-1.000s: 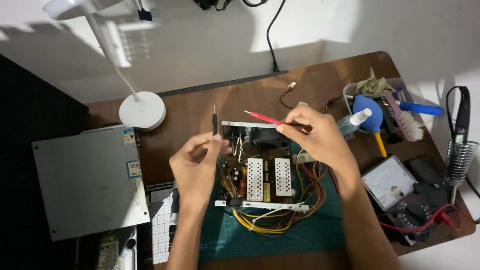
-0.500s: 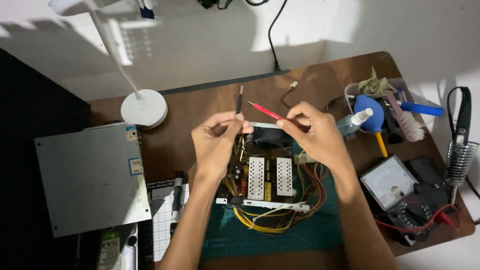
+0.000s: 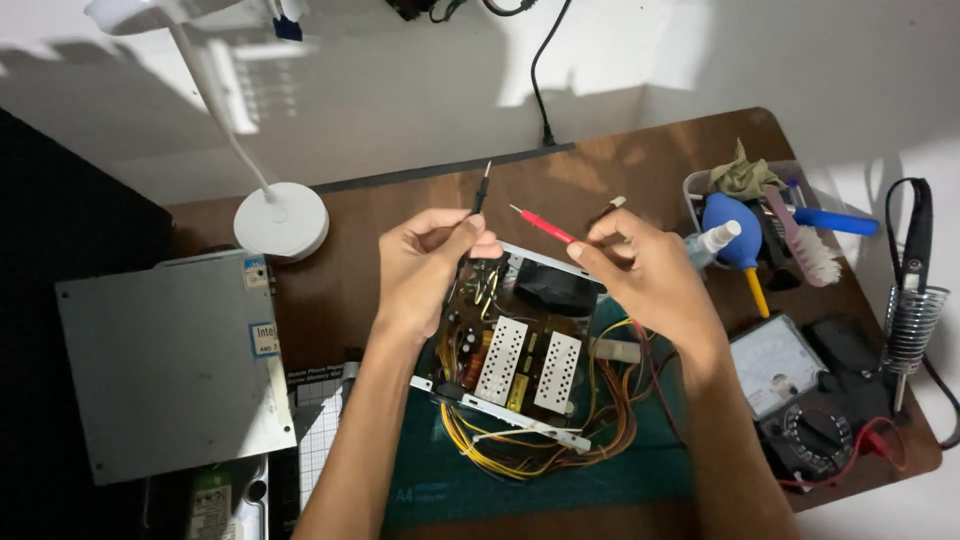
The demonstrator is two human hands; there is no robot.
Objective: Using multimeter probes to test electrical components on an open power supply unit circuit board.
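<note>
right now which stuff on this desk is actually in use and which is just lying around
In use:
left hand holding black probe
right hand holding red probe
open circuit board
analog multimeter

Lying about:
metal cover
lamp base
blue blower
brush
soldering iron stand

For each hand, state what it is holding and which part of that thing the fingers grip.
The left hand pinches a black test probe by its lower shaft, tip up. The right hand pinches a red test probe near its rear end.

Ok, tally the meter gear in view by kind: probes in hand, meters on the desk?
Black probe, in left hand: 1
Red probe, in right hand: 1
Analog multimeter: 1
Total: 3
</note>
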